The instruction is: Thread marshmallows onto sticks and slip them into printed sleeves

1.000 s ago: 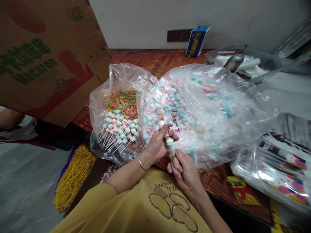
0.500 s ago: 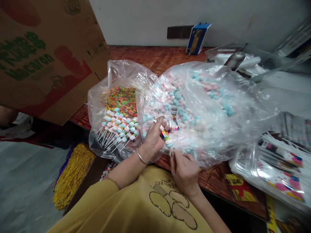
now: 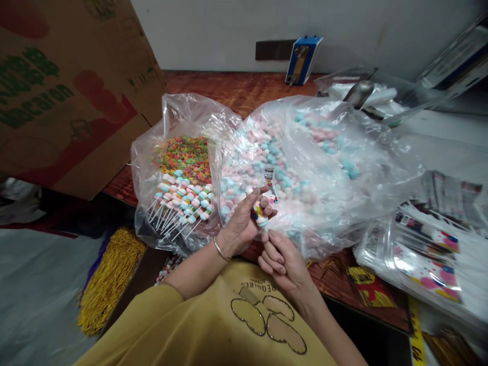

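My left hand (image 3: 244,218), with a bangle at the wrist, is closed around a marshmallow stick (image 3: 262,221) in a colourful printed wrapper. Its striped lower end shows below my fingers. Just underneath, my right hand (image 3: 284,262) pinches the lower end, where the stick or gathered wrapper is too small to make out. Behind my left fingers a printed clear wrapper (image 3: 269,184) lies on a large clear bag (image 3: 320,188) of pink, white and blue marshmallows. Several finished marshmallow sticks (image 3: 183,197) lie to the left, beside small coloured cereal rings (image 3: 185,155).
A large cardboard box (image 3: 76,112) stands at the left. Gold strands (image 3: 110,282) hang low beside the table. Stacked printed wrappers (image 3: 427,259) and a yellow packet (image 3: 369,287) lie at the right. A metal scoop (image 3: 359,94) and a blue box (image 3: 304,60) are at the back.
My right hand has moved up and left, closer to my left hand, and its fingers have turned at the stick's lower end. The view has shifted slightly.
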The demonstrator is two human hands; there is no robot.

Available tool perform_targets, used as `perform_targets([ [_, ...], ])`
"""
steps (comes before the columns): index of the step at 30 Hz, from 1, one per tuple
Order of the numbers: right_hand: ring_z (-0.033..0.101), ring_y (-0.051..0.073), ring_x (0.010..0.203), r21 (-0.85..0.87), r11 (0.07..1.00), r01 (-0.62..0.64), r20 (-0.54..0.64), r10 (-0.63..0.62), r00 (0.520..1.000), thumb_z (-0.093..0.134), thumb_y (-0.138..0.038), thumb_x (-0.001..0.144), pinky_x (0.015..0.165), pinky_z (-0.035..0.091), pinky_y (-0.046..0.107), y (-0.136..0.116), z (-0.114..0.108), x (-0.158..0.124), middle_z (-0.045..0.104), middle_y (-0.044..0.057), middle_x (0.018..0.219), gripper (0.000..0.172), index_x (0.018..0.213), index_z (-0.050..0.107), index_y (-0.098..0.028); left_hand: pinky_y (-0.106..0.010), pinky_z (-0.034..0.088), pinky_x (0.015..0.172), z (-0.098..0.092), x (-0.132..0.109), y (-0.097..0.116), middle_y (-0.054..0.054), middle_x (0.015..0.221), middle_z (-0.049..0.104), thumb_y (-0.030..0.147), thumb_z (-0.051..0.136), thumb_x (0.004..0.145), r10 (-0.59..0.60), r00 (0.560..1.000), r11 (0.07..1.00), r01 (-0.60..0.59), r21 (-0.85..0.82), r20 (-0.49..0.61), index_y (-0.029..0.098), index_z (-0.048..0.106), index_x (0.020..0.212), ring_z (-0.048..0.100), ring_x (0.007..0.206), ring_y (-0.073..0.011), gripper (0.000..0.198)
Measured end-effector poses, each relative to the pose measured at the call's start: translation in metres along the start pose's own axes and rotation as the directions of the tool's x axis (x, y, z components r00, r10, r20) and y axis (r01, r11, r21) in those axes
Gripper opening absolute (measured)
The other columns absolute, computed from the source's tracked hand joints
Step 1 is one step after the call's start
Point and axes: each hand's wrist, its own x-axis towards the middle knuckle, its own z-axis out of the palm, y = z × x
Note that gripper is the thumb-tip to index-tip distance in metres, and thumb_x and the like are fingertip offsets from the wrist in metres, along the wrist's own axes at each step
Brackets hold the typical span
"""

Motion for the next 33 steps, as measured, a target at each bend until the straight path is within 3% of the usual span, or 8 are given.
perform_targets([
  [3, 0.026, 0.008, 0.039, -0.424, 0.885, 0.191, -0.094, -0.253, 0.963, 0.061, -0.046, 0.095, 0.047, 0.033, 0.024, 0.001, -0.005, 0.0, 0.034, -0.012, 0.047, 0.027, 0.083, 0.061, -0.022, -0.025, 0.052, 0.073, 0.0, 0.003, 0.003, 0.009, 0.062, 0.047, 0.031, 0.086, 0.076, 0.002, 1.0, 0.998, -0.001, 0.066, -0.019, 0.014, 0.067, 0.099, 0.047, 0.054, -0.0047, 0.034],
  [7, 0.04, 0.013, 0.051, -0.953, 0.066, 0.296, 0.18, -0.661, 0.728, 0.057, -0.032, 0.097, 0.06, 0.034, 0.03, 0.002, -0.013, 0.002, 0.046, -0.003, 0.054, 0.033, 0.065, 0.054, -0.023, -0.023, 0.049, 0.065, 0.007, 0.006, 0.003, 0.009, 0.06, 0.047, 0.038, 0.089, 0.072, 0.024, 0.991, 0.992, -0.007, 0.126, -0.13, 0.015, 0.062, 0.09, 0.048, 0.052, -0.005, 0.04],
  [10, 0.039, 0.014, 0.052, -0.938, -0.225, 0.264, 0.346, -0.647, 0.679, 0.053, -0.024, 0.099, 0.063, 0.032, 0.032, 0.003, -0.015, 0.005, 0.045, -0.001, 0.051, 0.036, 0.062, 0.054, -0.022, -0.021, 0.044, 0.058, 0.012, 0.004, -0.006, 0.009, 0.06, 0.046, 0.045, 0.09, 0.07, 0.057, 0.984, 0.989, -0.032, 0.146, -0.171, 0.016, 0.059, 0.086, 0.046, 0.051, -0.005, 0.045],
  [13, 0.042, 0.014, 0.054, -0.959, -0.091, 0.268, 0.254, -0.696, 0.672, 0.052, -0.028, 0.099, 0.061, 0.032, 0.031, 0.003, -0.014, 0.008, 0.05, 0.0, 0.055, 0.032, 0.068, 0.058, -0.022, -0.021, 0.041, 0.057, 0.011, -0.003, -0.02, 0.009, 0.059, 0.046, 0.05, 0.089, 0.068, 0.061, 0.988, 0.988, -0.04, 0.148, -0.141, 0.016, 0.059, 0.084, 0.047, 0.052, -0.0053, 0.049],
  [19, 0.046, 0.014, 0.057, -0.681, 0.671, 0.294, -0.111, -0.491, 0.864, 0.055, -0.043, 0.1, 0.056, 0.035, 0.026, -0.001, -0.012, 0.002, 0.058, -0.002, 0.066, 0.027, 0.087, 0.066, -0.022, -0.027, 0.051, 0.076, 0.005, -0.004, -0.014, 0.0, 0.077, 0.066, 0.043, 0.092, 0.066, 0.035, 0.998, 0.993, -0.03, 0.112, -0.045, 0.014, 0.068, 0.1, 0.065, 0.074, -0.0132, 0.052],
  [25, 0.055, 0.017, 0.063, -0.951, 0.167, 0.259, 0.062, -0.719, 0.692, 0.059, -0.036, 0.096, 0.063, 0.04, 0.03, 0.003, -0.02, -0.001, 0.069, 0.007, 0.077, 0.023, 0.106, 0.072, -0.02, -0.021, 0.047, 0.064, 0.011, 0.007, 0.007, 0.008, 0.062, 0.052, 0.032, 0.093, 0.068, 0.13, 0.989, 0.99, -0.126, 0.062, -0.067, 0.016, 0.067, 0.095, 0.05, 0.055, -0.0047, 0.041],
  [27, 0.053, 0.016, 0.059, -0.957, 0.123, 0.262, 0.1, -0.709, 0.698, 0.059, -0.035, 0.095, 0.061, 0.039, 0.03, 0.005, -0.022, -0.002, 0.067, 0.007, 0.071, 0.022, 0.098, 0.073, -0.019, -0.021, 0.047, 0.062, 0.012, 0.007, 0.008, 0.009, 0.059, 0.046, 0.04, 0.089, 0.073, 0.133, 0.988, 0.99, -0.129, 0.06, -0.076, 0.016, 0.066, 0.093, 0.045, 0.05, -0.004, 0.039],
  [33, 0.029, 0.008, 0.035, -0.315, 0.938, 0.146, -0.069, -0.176, 0.982, 0.059, -0.047, 0.098, 0.044, 0.035, 0.023, 0.005, -0.014, -0.012, 0.033, -0.012, 0.044, 0.028, 0.088, 0.066, -0.022, -0.022, 0.046, 0.06, 0.012, 0.006, 0.01, 0.011, 0.052, 0.034, 0.056, 0.08, 0.077, 0.039, 0.999, 0.999, -0.038, -0.013, 0.037, 0.017, 0.068, 0.088, 0.036, 0.043, -0.0034, 0.042],
])
